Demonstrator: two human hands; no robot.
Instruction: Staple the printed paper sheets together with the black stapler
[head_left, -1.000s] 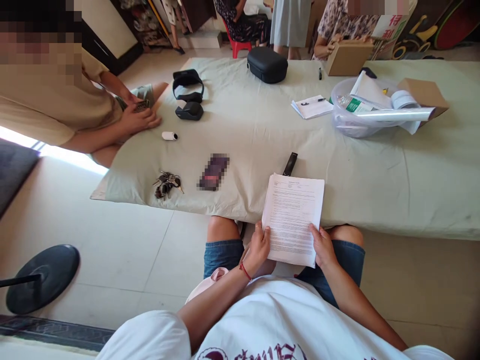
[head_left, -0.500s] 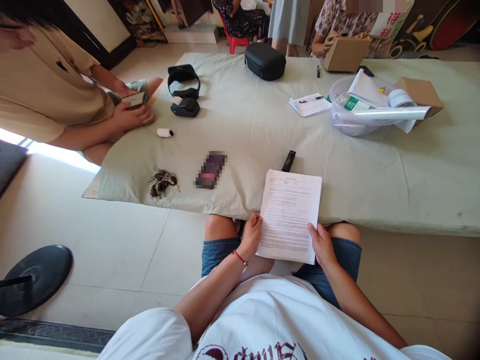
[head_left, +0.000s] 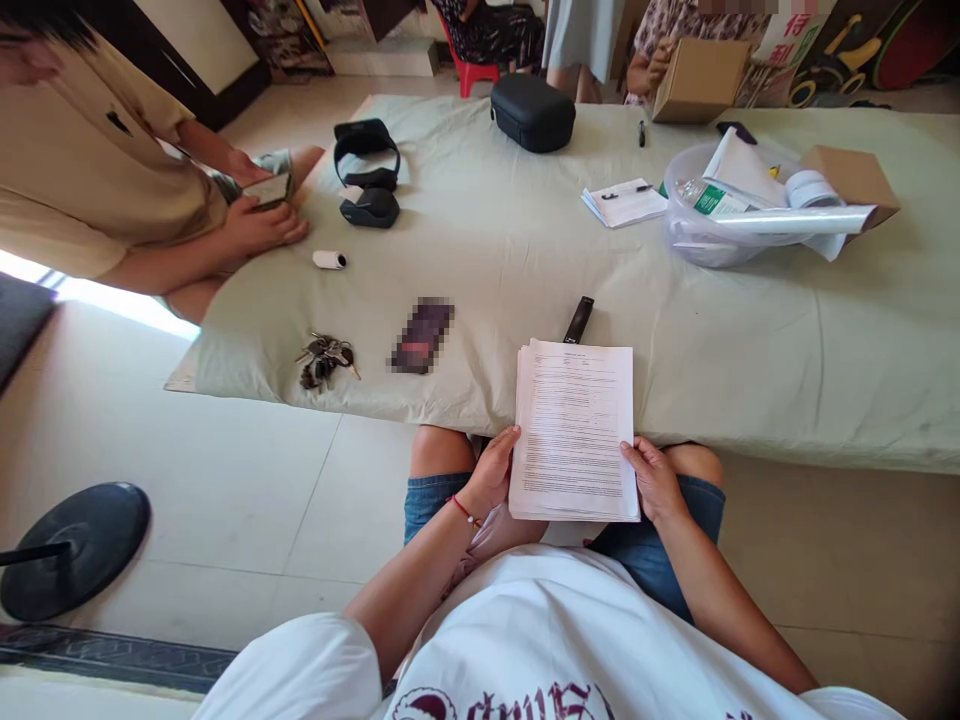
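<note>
A stack of printed paper sheets (head_left: 574, 435) is held between my two hands, over my lap and the near table edge. My left hand (head_left: 493, 468), with a red bracelet at its wrist, grips the stack's left edge, thumb near the edge and fingers hidden behind. On the opposite edge my right hand (head_left: 654, 477) pinches the sheets with its thumb in front. The sheets are slightly fanned at the left and bottom. Just beyond their top edge lies a black stick-shaped object (head_left: 579, 319). To the left a phone (head_left: 422, 335), its screen blurred, lies on the cloth.
On the cloth-covered table (head_left: 480, 250) are keys (head_left: 326, 360), a white cylinder (head_left: 329, 260), black headgear (head_left: 367, 170), a black case (head_left: 532, 112), note papers (head_left: 624, 203) and a filled plastic basin (head_left: 712, 245). A person (head_left: 112, 180) sits left with a phone; another holds a cardboard box (head_left: 701, 80).
The paper stack has straightened and shifted slightly left, its sheets a little more fanned at the left side. Both hands still hold it. The view has tilted slightly.
</note>
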